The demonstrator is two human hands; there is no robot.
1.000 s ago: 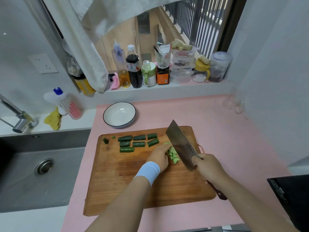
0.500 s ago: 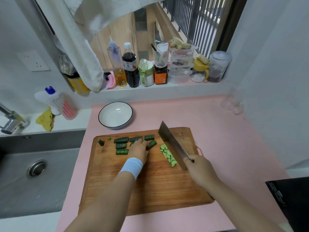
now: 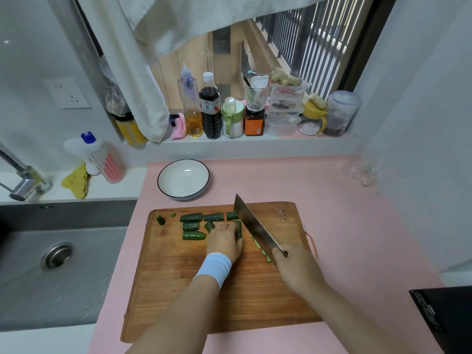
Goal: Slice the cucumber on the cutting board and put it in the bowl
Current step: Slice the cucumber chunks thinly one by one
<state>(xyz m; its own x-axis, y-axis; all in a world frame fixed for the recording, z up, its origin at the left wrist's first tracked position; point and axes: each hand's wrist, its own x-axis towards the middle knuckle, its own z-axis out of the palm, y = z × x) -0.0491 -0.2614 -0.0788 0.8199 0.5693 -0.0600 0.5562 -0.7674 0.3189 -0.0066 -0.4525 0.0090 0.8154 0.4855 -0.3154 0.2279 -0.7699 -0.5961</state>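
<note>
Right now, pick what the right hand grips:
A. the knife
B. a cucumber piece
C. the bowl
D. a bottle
A: the right hand is wrapped round the handle of the knife, its blade angled over the board, while the left hand holds a cucumber piece.

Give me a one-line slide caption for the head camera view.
Left hand holds a cucumber piece on the cutting board, right hand grips the cleaver, bowl empty behind.
</note>
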